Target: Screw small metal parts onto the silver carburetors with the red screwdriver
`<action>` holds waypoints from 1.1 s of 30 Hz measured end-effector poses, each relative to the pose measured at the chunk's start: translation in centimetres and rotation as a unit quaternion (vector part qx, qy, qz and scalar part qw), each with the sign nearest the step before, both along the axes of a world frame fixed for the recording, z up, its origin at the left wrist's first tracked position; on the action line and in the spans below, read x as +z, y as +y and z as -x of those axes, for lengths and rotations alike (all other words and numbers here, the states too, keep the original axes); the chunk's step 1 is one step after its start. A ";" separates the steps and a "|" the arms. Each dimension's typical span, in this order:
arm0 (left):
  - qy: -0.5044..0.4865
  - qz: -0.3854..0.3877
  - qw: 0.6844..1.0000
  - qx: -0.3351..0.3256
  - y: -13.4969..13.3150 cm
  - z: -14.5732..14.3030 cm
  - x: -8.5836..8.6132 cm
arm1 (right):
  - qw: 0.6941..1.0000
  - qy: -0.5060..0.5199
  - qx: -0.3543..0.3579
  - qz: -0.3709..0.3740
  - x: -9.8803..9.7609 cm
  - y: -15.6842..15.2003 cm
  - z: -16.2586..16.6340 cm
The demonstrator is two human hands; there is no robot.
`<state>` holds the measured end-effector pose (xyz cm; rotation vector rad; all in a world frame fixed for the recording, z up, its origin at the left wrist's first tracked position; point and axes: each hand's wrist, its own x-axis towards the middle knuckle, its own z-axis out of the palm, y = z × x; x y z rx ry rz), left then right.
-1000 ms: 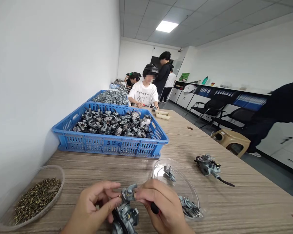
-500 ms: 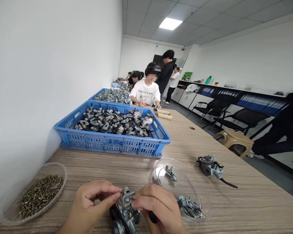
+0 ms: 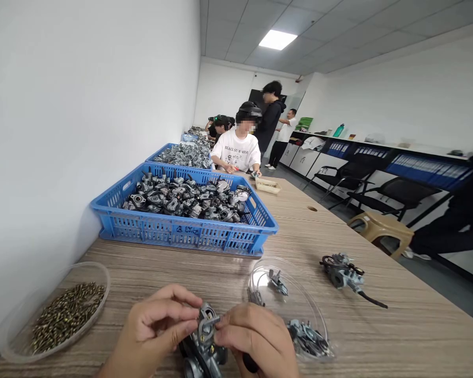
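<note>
The carburettor (image 3: 203, 346) is being held at the bottom centre of the frame, just above the wooden table (image 3: 378, 325). Compared with a second ago, it is being kept lower and closer in. The two hands are being drawn tighter together over the small metal piece (image 3: 208, 318) on its top. The left hand (image 3: 153, 328) is being curled, with thumb and forefinger pinched on that piece. The right hand (image 3: 256, 338) is being closed on it from the other side. This is being read as fine fitting work being carried on, not finished.

The carburettor's lower half is being cut off by the bottom edge and covered by the fingers. A dark handle (image 3: 249, 362) is being glimpsed under the right palm, but what it belongs to cannot be told. The parts in the clear dish (image 3: 295, 304) to the right are being blurred by glare. The screws (image 3: 63, 315) at lower left are being seen only as a mass.
</note>
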<state>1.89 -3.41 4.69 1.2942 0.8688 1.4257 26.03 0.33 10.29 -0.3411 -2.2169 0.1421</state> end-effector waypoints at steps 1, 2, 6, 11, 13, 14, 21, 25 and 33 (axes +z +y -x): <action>-0.001 -0.006 1.000 -0.006 0.0 0.0 -0.1 | 1.000 -0.001 -0.001 -0.003 0.0 0.0 0.0; 0.000 -0.007 1.000 -0.014 0.0 0.0 -0.1 | 1.000 -0.001 -0.003 -0.005 -0.1 -0.1 -0.1; 0.011 0.013 1.000 -0.023 -0.1 0.2 0.0 | 1.000 -0.001 -0.004 -0.005 -0.1 -0.2 -0.1; 0.081 -0.099 0.992 -0.023 -0.1 0.5 1.2 | 1.000 0.007 -0.002 -0.018 -0.2 -0.1 0.0; 0.104 -0.142 0.984 -0.011 0.0 0.6 1.6 | 1.000 0.009 0.000 -0.025 -0.3 0.0 0.0; 0.111 -0.158 0.981 -0.004 0.1 0.6 1.7 | 1.000 0.011 0.001 -0.028 -0.4 0.0 0.0; 0.113 -0.175 0.978 -0.003 0.3 0.6 1.6 | 1.000 0.014 -0.001 -0.012 -0.8 0.0 -0.2; 0.099 -0.137 0.986 -0.009 0.2 0.4 0.7 | 0.999 0.015 -0.023 0.031 -0.7 -0.1 -0.3; 0.126 -0.136 0.981 0.049 0.6 0.1 0.5 | 0.996 -0.008 0.000 0.083 0.4 0.3 -0.2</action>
